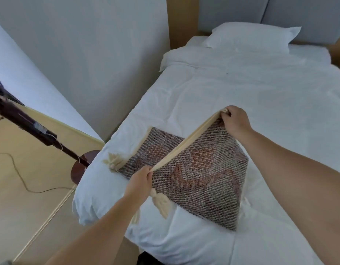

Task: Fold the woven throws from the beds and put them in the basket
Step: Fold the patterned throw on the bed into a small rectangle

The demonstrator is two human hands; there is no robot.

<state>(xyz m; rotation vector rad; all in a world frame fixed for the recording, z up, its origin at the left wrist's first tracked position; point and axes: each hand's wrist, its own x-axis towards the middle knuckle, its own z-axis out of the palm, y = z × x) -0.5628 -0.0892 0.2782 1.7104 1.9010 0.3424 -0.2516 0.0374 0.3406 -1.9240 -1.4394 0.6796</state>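
- The left grip (140, 180) is closed on the throw (203, 169), with fingers and thumb pinching the near end of its cream border (184, 144).
- The right grip (235, 121) is closed on the same border at its far end, with the fingers curled over a bunched corner.
- The border runs straight and taut between the two grips, raised off the bed (241, 88).
- From that raised border the brown and rust weave slopes down to the duvet on the person's right. Its lowest corner lies flat near the bed's foot.
- Beyond the border, to the left, another part of the throw lies flat on the duvet.
- A cream tassel (159, 203) hangs just below the left grip. A second tassel (112, 161) lies on the duvet at the throw's left corner.
- The throw sits at the foot end of the bed, towards its left edge.
- A white pillow (251, 37) lies at the far end, well apart from the throw, against a grey headboard (308, 16).
- Left of the bed, a dark pole (31, 127) leans down to a round base (83, 165) on the wooden floor (22, 207), just beside the mattress corner.
- A thin cord (22, 175) trails over the floor near that base.
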